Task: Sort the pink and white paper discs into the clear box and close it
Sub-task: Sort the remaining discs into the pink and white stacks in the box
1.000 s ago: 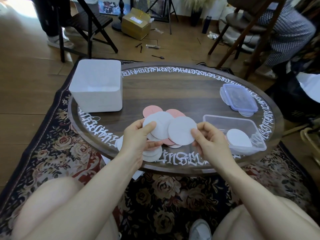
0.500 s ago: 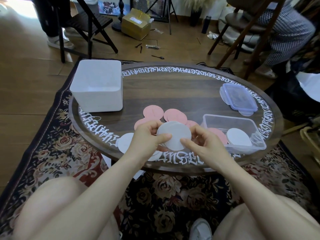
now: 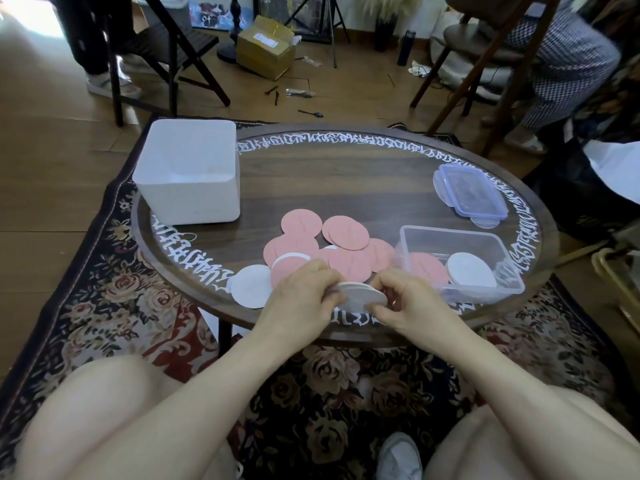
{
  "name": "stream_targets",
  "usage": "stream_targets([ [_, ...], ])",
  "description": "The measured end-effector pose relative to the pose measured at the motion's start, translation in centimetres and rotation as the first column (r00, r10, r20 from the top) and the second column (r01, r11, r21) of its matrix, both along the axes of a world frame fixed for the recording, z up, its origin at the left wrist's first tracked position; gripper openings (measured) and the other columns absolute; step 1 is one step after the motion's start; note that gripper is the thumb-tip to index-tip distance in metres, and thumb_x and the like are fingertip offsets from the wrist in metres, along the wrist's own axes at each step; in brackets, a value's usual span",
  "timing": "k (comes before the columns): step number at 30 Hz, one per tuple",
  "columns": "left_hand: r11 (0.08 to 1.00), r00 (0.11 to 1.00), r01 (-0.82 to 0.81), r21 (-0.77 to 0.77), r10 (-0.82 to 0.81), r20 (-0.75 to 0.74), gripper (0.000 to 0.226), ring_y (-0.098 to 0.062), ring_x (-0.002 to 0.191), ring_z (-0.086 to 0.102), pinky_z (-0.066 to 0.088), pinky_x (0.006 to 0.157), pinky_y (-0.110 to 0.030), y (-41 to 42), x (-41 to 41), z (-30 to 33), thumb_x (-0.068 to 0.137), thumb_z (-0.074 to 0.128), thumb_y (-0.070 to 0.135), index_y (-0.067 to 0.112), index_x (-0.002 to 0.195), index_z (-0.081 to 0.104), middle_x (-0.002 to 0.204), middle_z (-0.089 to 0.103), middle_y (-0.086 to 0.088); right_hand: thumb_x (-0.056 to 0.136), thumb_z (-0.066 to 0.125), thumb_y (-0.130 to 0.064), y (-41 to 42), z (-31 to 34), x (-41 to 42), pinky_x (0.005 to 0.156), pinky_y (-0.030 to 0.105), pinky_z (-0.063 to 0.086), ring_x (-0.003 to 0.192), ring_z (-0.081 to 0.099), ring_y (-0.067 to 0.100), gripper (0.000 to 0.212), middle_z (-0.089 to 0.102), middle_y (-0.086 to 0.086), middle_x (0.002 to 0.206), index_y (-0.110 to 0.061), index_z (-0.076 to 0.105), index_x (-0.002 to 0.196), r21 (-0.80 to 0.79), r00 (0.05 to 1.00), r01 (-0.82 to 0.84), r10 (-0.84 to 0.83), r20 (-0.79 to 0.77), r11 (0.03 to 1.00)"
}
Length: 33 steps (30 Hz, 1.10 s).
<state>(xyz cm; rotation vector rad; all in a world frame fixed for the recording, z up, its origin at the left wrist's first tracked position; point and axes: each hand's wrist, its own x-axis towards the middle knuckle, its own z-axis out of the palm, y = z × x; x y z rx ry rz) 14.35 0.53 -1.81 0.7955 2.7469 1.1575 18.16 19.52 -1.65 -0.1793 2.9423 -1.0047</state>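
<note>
White discs point(image 3: 363, 293): a small stack is pinched edge-on between both hands at the near edge of the desk point(image 3: 346, 181). Left hand point(image 3: 304, 296) grips the stack's left side, fingers curled over it. Right hand point(image 3: 405, 299) pinches the right side, thumb under, fingers on top. Both grips closed on the same stack, which looks like squaring-up before a drop.

Clear box point(image 3: 460, 237) sits just right of the hands, open. Inside: a pink pile point(image 3: 427, 268) on the left, a white pile point(image 3: 471, 275) on the right, so sorting has begun.

Left to do:
- loose pink discs point(image 3: 346, 233) are spread overlapping mid-desk, roughly eight or more
- one white disc point(image 3: 251, 287) lies flat left of the hands, and another white edge shows under the pinks
- lid point(image 3: 467, 190) lies off, far right of the desk, well apart from the box

Estimate under half done. The held whites probably go onto the white pile, then the pinks, then the lid.

White bin point(image 3: 188, 174) at far left looks unused.
</note>
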Motion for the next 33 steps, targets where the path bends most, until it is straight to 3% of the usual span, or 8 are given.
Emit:
stream_targets([
  [3, 0.999, 1.0, 0.0, -0.048, 0.001, 0.008, 0.005, -0.008, 0.081, 0.042, 0.037, 0.072, -0.028, 0.2, 0.2, -0.1, 0.088, 0.059, 0.023, 0.021, 0.091, 0.062, 0.085, 0.047, 0.011, 0.077, 0.067, -0.013, -0.1, 0.1, 0.1, 0.066, 0.032, 0.046, 0.069, 0.049, 0.009, 0.01, 0.053, -0.008, 0.076, -0.02, 0.061, 0.081, 0.015, 1.0, -0.011, 0.011, 0.024, 1.0],
  [6, 0.995, 0.999, -0.024, -0.099, 0.02, -0.042, 0.005, -0.005, 0.08, 0.039, 0.031, 0.065, -0.025, 0.4, 0.3, 0.0, 0.087, 0.059, 0.028, 0.026, 0.091, 0.06, 0.087, 0.05, 0.012, 0.078, 0.069, -0.013, -0.1, 0.5, 0.1, 0.063, 0.024, 0.043, 0.068, 0.049, 0.008, 0.012, 0.052, -0.01, 0.074, -0.021, 0.062, 0.083, 0.001, 1.0, -0.006, 0.006, 0.02, 1.0],
  [12, 1.0, 0.999, 0.022, -0.003, -0.022, -0.033, 0.009, -0.003, 0.076, 0.039, 0.037, 0.069, -0.023, 0.6, 0.3, -0.1, 0.083, 0.064, 0.022, 0.024, 0.092, 0.065, 0.084, 0.053, 0.01, 0.077, 0.071, -0.008, -0.1, 1.2, 0.2, 0.059, 0.013, 0.037, 0.066, 0.05, 0.007, 0.016, 0.054, -0.009, 0.072, -0.021, 0.063, 0.082, -0.063, 1.0, -0.011, 0.011, -0.003, 0.998],
  [24, 1.0, 1.0, 0.022, 0.02, -0.021, -0.013, 0.001, -0.01, 0.075, 0.041, 0.033, 0.065, -0.024, 0.8, 0.0, -0.3, 0.083, 0.065, 0.015, 0.015, 0.082, 0.065, 0.07, 0.044, 0.014, 0.078, 0.071, -0.007, -0.2, 1.3, 0.4, 0.058, 0.013, 0.037, 0.063, 0.05, 0.004, 0.021, 0.054, -0.009, 0.068, -0.024, 0.059, 0.079, -0.069, 1.0, -0.004, 0.004, 0.001, 0.998],
  [26, 0.989, 0.994, -0.055, 0.135, 0.041, 0.104, 0.007, -0.011, 0.069, 0.046, 0.035, 0.064, -0.022, 0.9, -0.1, 0.0, 0.081, 0.068, 0.012, 0.011, 0.075, 0.064, 0.067, 0.048, 0.01, 0.079, 0.07, -0.009, -0.1, 1.2, 0.4, 0.058, 0.023, 0.042, 0.059, 0.052, 0.009, 0.017, 0.057, -0.004, 0.065, -0.022, 0.06, 0.08, -0.125, 0.999, 0.04, -0.037, 0.026, 0.991],
  [28, 0.938, 0.956, -0.169, 0.302, 0.081, 0.283, 0.01, -0.008, 0.059, 0.047, 0.038, 0.058, -0.019, 0.7, -0.4, 0.5, 0.078, 0.072, 0.01, 0.01, 0.07, 0.066, 0.061, 0.053, 0.008, 0.082, 0.07, -0.01, -0.2, 1.5, 0.4, 0.055, 0.032, 0.045, 0.057, 0.056, 0.024, 0.016, 0.059, 0.002, 0.064, -0.021, 0.059, 0.082, -0.312, 0.993, 0.114, -0.094, 0.078, 0.943],
  [30, 0.858, 0.899, -0.262, 0.442, 0.052, 0.434, 0.01, -0.004, 0.048, 0.048, 0.038, 0.05, -0.015, 0.6, -0.6, 1.3, 0.078, 0.072, 0.005, 0.012, 0.072, 0.069, 0.053, 0.056, 0.011, 0.084, 0.068, -0.005, -0.3, 1.9, 0.2, 0.045, 0.027, 0.042, 0.051, 0.056, 0.026, 0.016, 0.061, 0.003, 0.064, -0.016, 0.056, 0.083, -0.511, 0.983, 0.179, -0.134, 0.123, 0.841],
  [33, 0.787, 0.839, -0.312, 0.532, -0.035, 0.543, 0.009, 0.0, 0.041, 0.046, 0.035, 0.044, -0.01, 0.6, -0.7, 2.0, 0.079, 0.07, -0.002, 0.006, 0.082, 0.069, 0.048, 0.057, 0.01, 0.085, 0.064, 0.003, -0.6, 2.5, 0.1, 0.037, 0.019, 0.035, 0.041, 0.05, 0.014, 0.019, 0.059, -0.003, 0.058, -0.013, 0.054, 0.085, -0.636, 0.973, 0.229, -0.164, 0.16, 0.737],
])
